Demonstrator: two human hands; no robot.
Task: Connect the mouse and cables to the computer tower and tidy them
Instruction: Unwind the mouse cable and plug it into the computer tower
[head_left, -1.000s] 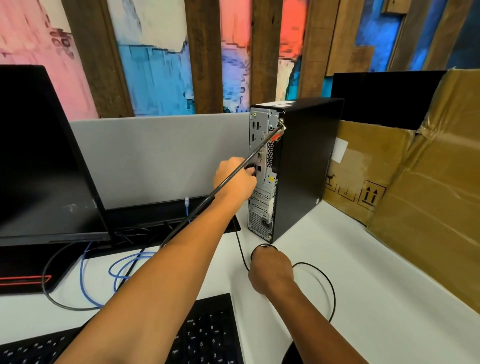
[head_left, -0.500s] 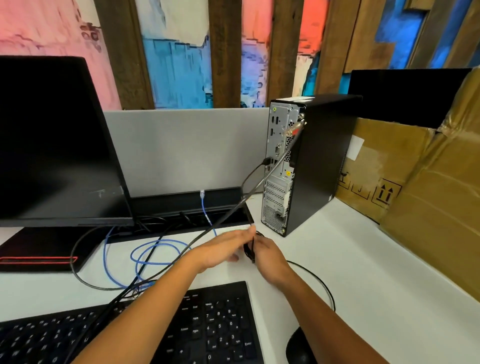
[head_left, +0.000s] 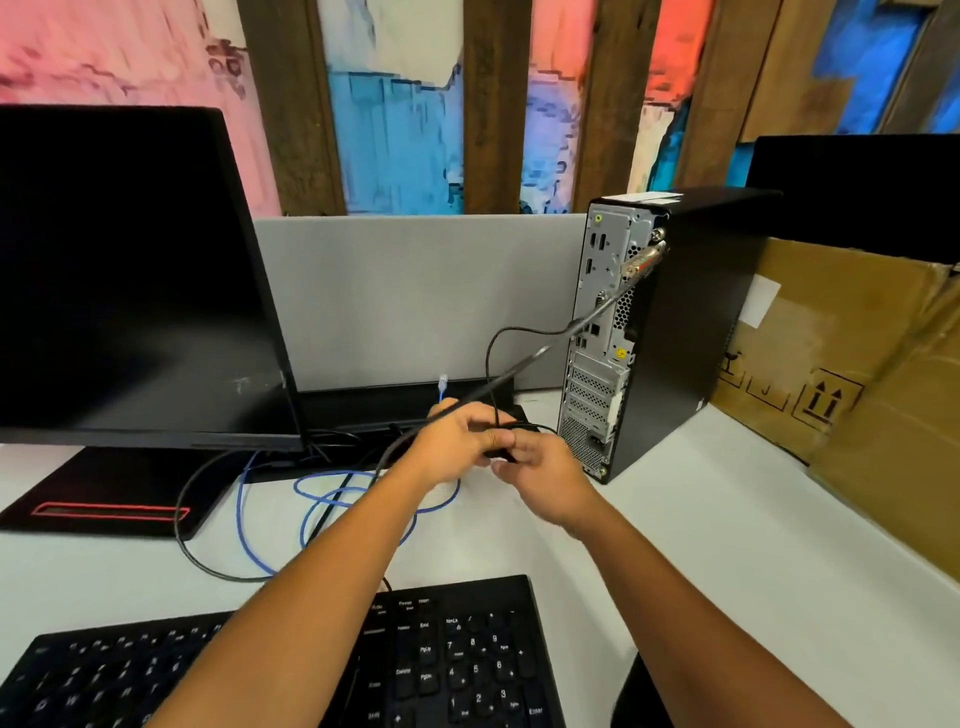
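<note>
1. The thin black cable (head_left: 491, 364) runs from a port on the back of the computer tower (head_left: 675, 332), loops up and drops to both hands above the tabletop (head_left: 701, 519)
2. The left hand (head_left: 452, 441) and right hand (head_left: 540, 478) meet, fingers (head_left: 498, 439) curled shut around gathered cable slack
3. It looks light, limp and springy; loops will likely uncoil unless pinched where they cross
4. Keep slack toward the plug; tugging could strain the port
5. The blue cable (head_left: 311, 499) lies loose, its plug unconnected
</note>
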